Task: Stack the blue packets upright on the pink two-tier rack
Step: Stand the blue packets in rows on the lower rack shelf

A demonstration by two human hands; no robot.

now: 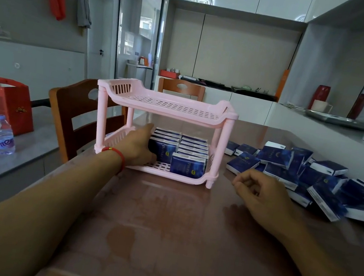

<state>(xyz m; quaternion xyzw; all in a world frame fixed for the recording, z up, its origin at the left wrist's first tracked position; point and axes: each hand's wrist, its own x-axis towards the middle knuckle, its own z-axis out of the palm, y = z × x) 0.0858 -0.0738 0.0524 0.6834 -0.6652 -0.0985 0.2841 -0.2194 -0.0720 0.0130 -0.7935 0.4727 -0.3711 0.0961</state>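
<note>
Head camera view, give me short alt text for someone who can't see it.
A person's left hand reaches into the lower tier of a pink two-tier rack and holds an upright blue packet in the left row. The right hand rests, holding nothing, on the brown table near a loose pile of packets; the top tier is bare.

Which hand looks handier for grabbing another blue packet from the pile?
Probably the right hand: it holds nothing and hovers beside the loose packets, while the left hand reaches into the pink rack.
</note>
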